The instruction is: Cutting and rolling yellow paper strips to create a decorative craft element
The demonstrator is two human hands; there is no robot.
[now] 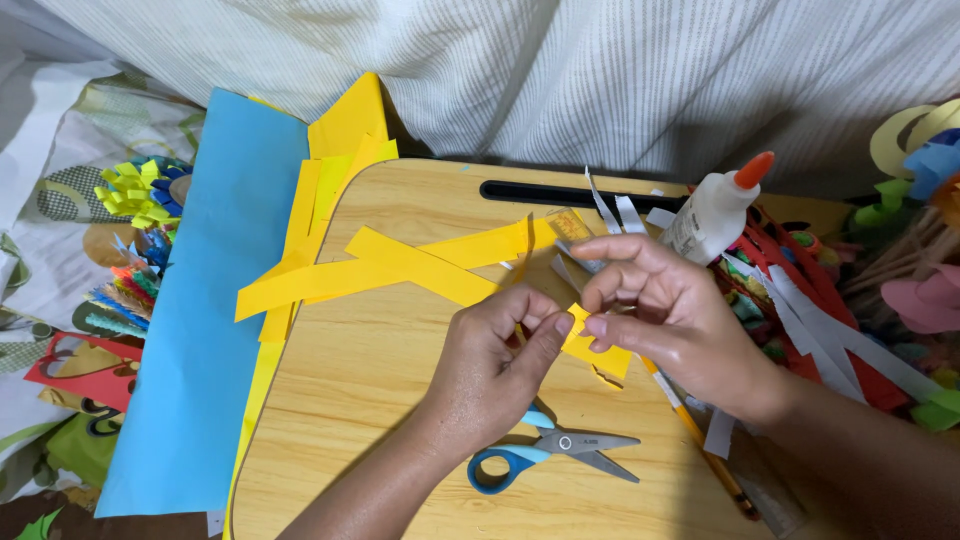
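Paper strip (pixel 597 350) yellow, short, folded, pinched between both hands

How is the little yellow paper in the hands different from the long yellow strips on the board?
The small yellow piece is short and stubby; the long yellow strips stretch far across the wooden board. The small piece is pinched between the left hand and the right hand; the long strips lie flat and untouched. The strips cross over one another; the small piece is alone. Both are the same bright yellow paper.
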